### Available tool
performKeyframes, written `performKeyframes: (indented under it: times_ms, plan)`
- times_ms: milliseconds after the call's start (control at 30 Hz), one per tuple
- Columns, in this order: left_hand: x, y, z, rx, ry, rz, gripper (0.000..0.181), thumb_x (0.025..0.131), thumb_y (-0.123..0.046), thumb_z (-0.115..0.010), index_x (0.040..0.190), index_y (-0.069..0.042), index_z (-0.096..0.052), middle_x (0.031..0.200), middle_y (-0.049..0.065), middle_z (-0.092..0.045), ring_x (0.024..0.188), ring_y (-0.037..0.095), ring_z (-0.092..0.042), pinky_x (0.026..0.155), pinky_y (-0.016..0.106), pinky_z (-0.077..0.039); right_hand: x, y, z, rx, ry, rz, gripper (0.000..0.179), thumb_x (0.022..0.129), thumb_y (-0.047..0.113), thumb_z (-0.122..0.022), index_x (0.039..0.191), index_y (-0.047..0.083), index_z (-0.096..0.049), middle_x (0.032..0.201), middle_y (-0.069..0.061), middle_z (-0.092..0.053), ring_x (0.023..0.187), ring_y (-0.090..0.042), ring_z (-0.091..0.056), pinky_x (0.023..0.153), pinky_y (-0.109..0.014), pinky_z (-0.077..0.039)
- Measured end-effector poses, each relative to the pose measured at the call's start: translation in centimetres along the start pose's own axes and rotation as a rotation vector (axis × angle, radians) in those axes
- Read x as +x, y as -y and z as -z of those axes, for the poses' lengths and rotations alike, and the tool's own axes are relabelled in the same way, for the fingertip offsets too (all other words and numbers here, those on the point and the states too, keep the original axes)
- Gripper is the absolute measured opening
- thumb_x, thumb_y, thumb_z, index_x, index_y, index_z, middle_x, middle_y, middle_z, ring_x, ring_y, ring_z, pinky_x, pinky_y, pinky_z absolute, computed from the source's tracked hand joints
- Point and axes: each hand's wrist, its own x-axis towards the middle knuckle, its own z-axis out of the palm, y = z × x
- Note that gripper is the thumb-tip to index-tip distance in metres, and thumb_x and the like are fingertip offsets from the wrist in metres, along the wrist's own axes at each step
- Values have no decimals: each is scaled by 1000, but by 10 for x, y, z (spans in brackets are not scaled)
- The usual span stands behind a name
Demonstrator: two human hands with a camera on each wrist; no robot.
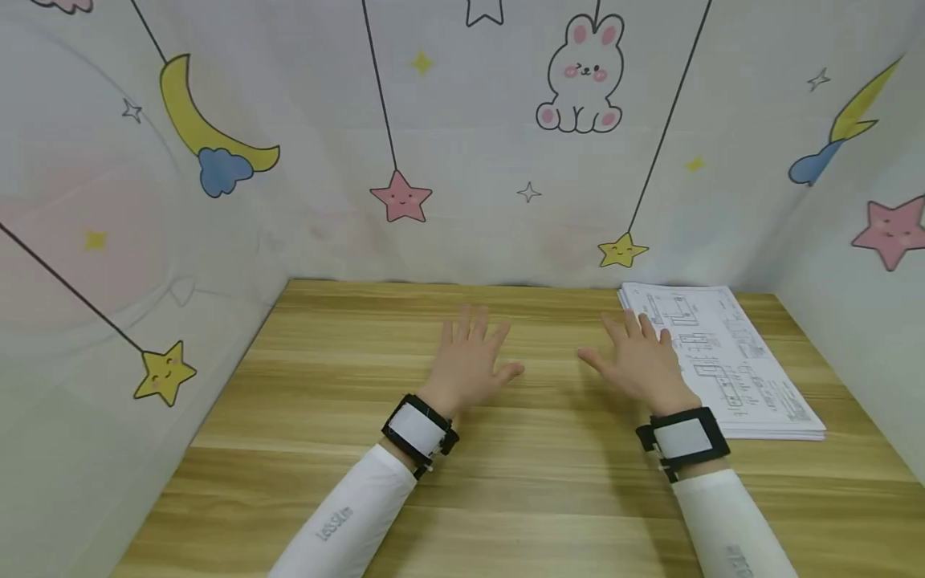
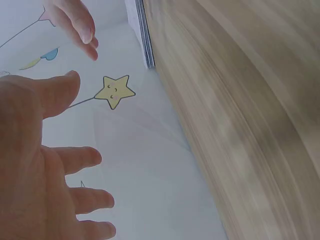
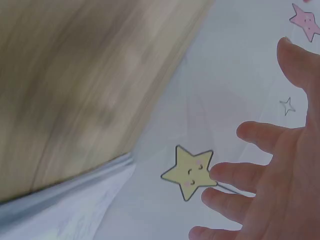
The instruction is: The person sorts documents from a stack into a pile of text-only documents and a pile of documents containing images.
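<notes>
In the head view my left hand (image 1: 466,361) hovers over the middle of the wooden table (image 1: 520,498), palm down with its fingers spread and nothing in them. To its right, my right hand (image 1: 641,361) is spread in the same way, its fingers overlapping the left edge of a stack of printed paper (image 1: 751,361). Both wrist views show bare palms and extended fingers, the left hand (image 2: 45,165) and the right hand (image 3: 280,170) raised above the tabletop. The stack's edge (image 3: 65,185) shows beneath the right hand.
A pale fabric wall (image 1: 462,144) printed with stars, a moon and a rabbit encloses the table at the back and both sides. Each forearm wears a white sleeve (image 1: 347,514) and a black wrist strap (image 1: 421,433).
</notes>
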Motion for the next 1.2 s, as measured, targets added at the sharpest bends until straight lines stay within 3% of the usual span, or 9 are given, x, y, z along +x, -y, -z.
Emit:
performKeyframes:
  times_ms: [300, 700, 1000, 1200]
  plan:
    - [3, -21, -13, 69, 43, -61, 75, 97, -68, -33, 158, -25, -26, 167, 16, -16, 155, 40, -8, 123, 61, -14, -4, -31, 6, -60, 19, -30, 92, 94, 73, -34, 157, 7, -25, 157, -38, -18, 144, -60, -14, 111, -77, -12]
    - [4, -45, -22, 149, 41, -141, 71, 97, -65, -40, 156, -27, -31, 166, 14, -20, 155, 38, -11, 123, 60, -17, -2, -85, 5, -123, 26, -74, 95, 94, 74, -34, 152, 0, -31, 149, -45, -23, 136, -66, -19, 104, -82, -17]
    - [7, -68, -30, 246, 40, -190, 69, 97, -66, -38, 155, -28, -33, 166, 11, -23, 155, 35, -15, 123, 58, -20, -2, -112, 3, -125, 81, -146, 98, 93, 75, -34, 150, -5, -32, 147, -48, -22, 134, -69, -18, 103, -83, -19]
    - [11, -74, -39, 294, 29, -198, 69, 96, -69, -37, 153, -30, -35, 165, 9, -27, 154, 33, -19, 122, 56, -24, 0, -134, 4, -93, 151, -198, 106, 90, 80, -30, 150, -8, -26, 147, -51, -14, 132, -73, -13, 103, -83, -18]
